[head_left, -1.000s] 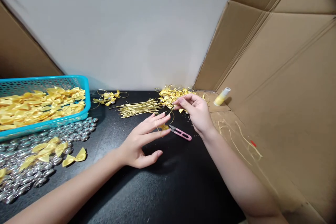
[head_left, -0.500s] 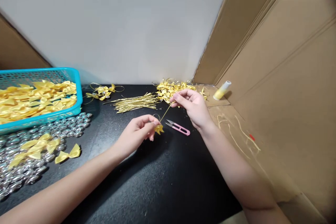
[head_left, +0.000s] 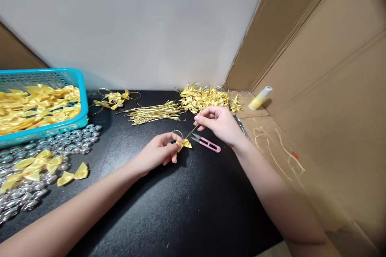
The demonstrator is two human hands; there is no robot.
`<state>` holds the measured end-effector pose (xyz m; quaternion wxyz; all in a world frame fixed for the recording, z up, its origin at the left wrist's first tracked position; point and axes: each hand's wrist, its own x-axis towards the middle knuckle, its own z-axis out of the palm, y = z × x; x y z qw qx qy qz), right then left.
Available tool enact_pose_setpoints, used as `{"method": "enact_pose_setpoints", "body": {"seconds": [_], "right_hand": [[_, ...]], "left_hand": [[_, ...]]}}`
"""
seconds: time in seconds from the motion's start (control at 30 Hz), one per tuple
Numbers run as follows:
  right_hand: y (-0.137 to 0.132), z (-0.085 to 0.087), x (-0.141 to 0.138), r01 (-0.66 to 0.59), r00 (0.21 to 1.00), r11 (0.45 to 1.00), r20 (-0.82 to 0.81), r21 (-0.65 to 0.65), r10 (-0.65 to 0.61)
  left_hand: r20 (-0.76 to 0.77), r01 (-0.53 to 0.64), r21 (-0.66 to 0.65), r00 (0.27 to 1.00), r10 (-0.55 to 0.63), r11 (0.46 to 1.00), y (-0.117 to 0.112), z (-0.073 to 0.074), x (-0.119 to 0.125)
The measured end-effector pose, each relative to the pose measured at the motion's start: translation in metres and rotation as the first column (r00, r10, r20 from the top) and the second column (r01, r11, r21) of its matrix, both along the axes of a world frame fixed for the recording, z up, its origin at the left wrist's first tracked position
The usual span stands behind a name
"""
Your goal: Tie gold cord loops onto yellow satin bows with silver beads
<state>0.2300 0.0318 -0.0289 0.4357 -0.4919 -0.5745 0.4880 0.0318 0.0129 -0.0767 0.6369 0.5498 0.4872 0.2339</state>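
Between thumb and fingers, my left hand (head_left: 161, 150) pinches a yellow ribbon bow (head_left: 186, 144) just above the black table. A gold cord (head_left: 190, 132) runs from the bow up to my right hand (head_left: 218, 124), whose thumb and forefinger are closed on it. Part of the cord makes a small loop above my left fingers. Whether a bead sits at the bow is hidden by my fingertips. Pink thread snips (head_left: 208, 143) lie on the table just right of the bow, beneath my right hand.
Gold cords (head_left: 155, 112) lie bundled behind my hands, beside heaped finished bows (head_left: 205, 98). A few looped bows (head_left: 114, 98) are left of them. On the left are a blue basket (head_left: 85, 100) of bows, silver beads (head_left: 81, 140) and loose bows (head_left: 73, 174). A thread spool (head_left: 260, 98) stands on cardboard at right.
My right hand has come slightly lower and nearer the left, so the cord span looks shorter. The bow is turned and shows more of itself. The whole view has shifted a little.
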Motion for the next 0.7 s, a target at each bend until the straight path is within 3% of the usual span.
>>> {"method": "enact_pose_setpoints", "body": {"seconds": [0.1,0.2,0.3,0.43,0.53,0.63,0.7], "right_hand": [[-0.002,-0.001,-0.003,-0.029,1.0,0.999,0.009,-0.031,0.03],[-0.003,0.001,-0.005,-0.028,1.0,0.999,0.011,-0.039,0.029],[-0.004,0.002,-0.005,-0.019,1.0,0.999,0.02,-0.032,0.019],[-0.004,0.002,-0.004,-0.017,0.999,1.0,0.049,-0.022,0.018],[-0.004,0.0,-0.005,-0.016,0.999,1.0,0.04,-0.013,0.016],[-0.003,-0.001,-0.006,-0.005,1.0,1.0,0.007,0.009,0.005],[-0.002,-0.002,-0.007,0.004,1.0,1.0,-0.029,0.031,-0.003]], "left_hand": [[-0.081,0.034,0.09,0.996,-0.027,0.995,0.001,-0.005,-0.002],[-0.2,0.026,0.222,0.98,0.02,0.975,0.001,-0.008,-0.005],[-0.25,-0.017,0.409,0.959,0.13,0.912,0.002,-0.007,-0.008],[-0.286,-0.026,0.566,0.931,0.225,0.824,0.004,-0.003,-0.012],[-0.316,0.056,0.705,0.917,0.242,0.707,0.006,-0.001,-0.013],[-0.331,0.192,0.806,0.93,0.158,0.56,0.008,-0.001,-0.013],[-0.361,0.262,0.827,0.926,0.112,0.498,0.012,-0.002,-0.012]]}}
